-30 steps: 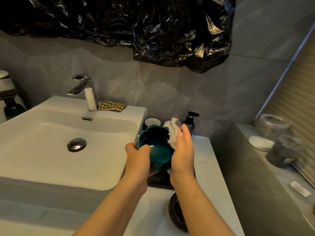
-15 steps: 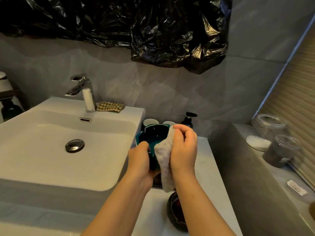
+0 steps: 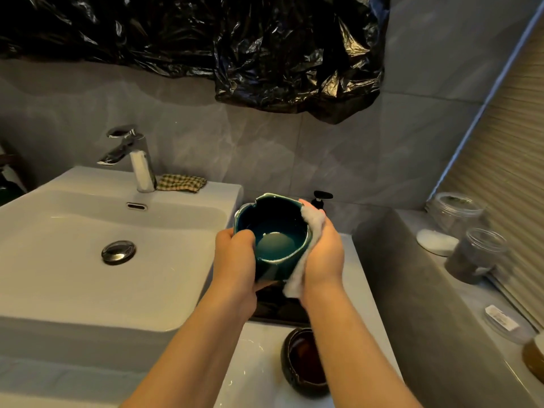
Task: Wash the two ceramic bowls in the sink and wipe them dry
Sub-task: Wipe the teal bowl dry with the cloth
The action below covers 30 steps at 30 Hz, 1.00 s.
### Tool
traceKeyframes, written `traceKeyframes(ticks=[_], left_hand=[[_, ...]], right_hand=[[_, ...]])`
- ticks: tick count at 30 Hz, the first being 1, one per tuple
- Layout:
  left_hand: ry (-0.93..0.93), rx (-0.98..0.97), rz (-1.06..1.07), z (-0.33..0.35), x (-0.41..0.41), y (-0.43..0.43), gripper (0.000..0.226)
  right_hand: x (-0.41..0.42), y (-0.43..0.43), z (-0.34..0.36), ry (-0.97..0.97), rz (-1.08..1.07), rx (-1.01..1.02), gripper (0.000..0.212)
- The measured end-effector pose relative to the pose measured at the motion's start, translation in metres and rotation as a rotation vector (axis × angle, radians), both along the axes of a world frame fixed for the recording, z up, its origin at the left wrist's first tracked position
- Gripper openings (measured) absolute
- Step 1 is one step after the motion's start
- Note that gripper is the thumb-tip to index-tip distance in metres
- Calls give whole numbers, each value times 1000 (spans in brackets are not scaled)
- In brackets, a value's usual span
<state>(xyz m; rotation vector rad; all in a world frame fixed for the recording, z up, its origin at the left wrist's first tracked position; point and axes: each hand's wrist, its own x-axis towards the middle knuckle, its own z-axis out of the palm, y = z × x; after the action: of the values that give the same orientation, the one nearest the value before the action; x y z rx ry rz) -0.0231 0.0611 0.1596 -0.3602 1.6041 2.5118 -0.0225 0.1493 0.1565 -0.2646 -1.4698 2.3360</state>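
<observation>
I hold a teal ceramic bowl (image 3: 273,228) with a notched rim above the counter, just right of the white sink (image 3: 88,260). Its opening tilts toward me. My left hand (image 3: 235,260) grips its left wall, thumb over the rim. My right hand (image 3: 323,251) presses a white cloth (image 3: 306,254) against the bowl's right outer side; the cloth hangs down below my palm. A second, dark brown bowl (image 3: 303,363) stands on the white counter near my right forearm, partly hidden by it.
A chrome faucet (image 3: 132,154) and a checked rag (image 3: 182,182) sit at the sink's back rim. A black pump bottle (image 3: 321,198) stands behind the bowl. A dark tray (image 3: 276,307) lies under my hands. Glass jars (image 3: 474,254) line the grey ledge at right. Black plastic (image 3: 265,48) hangs overhead.
The cloth has moved from over the bowl's front to its right outer side, uncovering the inside. The bowl now tilts more toward me.
</observation>
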Motion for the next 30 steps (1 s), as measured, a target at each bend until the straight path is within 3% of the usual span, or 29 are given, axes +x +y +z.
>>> traceKeyframes(ticks=[5, 8, 12, 15, 17, 21, 23, 25, 28, 30], left_hand=[[-7, -108, 43, 9, -3, 5, 28], [9, -131, -38, 9, 5, -3, 33], [14, -170, -136, 8, 11, -14, 23], [-20, -101, -101, 7, 8, -14, 24], [-59, 3, -44, 3, 4, -13, 23], [-67, -107, 26, -6, 2, -8, 13], [-42, -162, 19, -7, 5, -10, 23], [3, -211, -26, -6, 8, -13, 31], [72, -296, -93, -3, 6, -18, 28], [43, -268, -94, 0, 4, -18, 24]], right_hand=[[28, -40, -20, 120, -268, 388, 50], [12, -15, -1, 96, -227, 563, 34], [0, 22, 31, 18, 198, 464, 21], [-2, 19, 19, 1, 186, 218, 29], [9, -1, 2, 70, 50, 95, 40], [28, -36, -23, 101, -219, 643, 54], [22, -25, -16, 103, -188, 766, 50], [10, -5, -4, 94, -19, 702, 29], [-1, 22, 11, -12, 310, 402, 30], [1, 26, 8, -7, 269, 412, 30]])
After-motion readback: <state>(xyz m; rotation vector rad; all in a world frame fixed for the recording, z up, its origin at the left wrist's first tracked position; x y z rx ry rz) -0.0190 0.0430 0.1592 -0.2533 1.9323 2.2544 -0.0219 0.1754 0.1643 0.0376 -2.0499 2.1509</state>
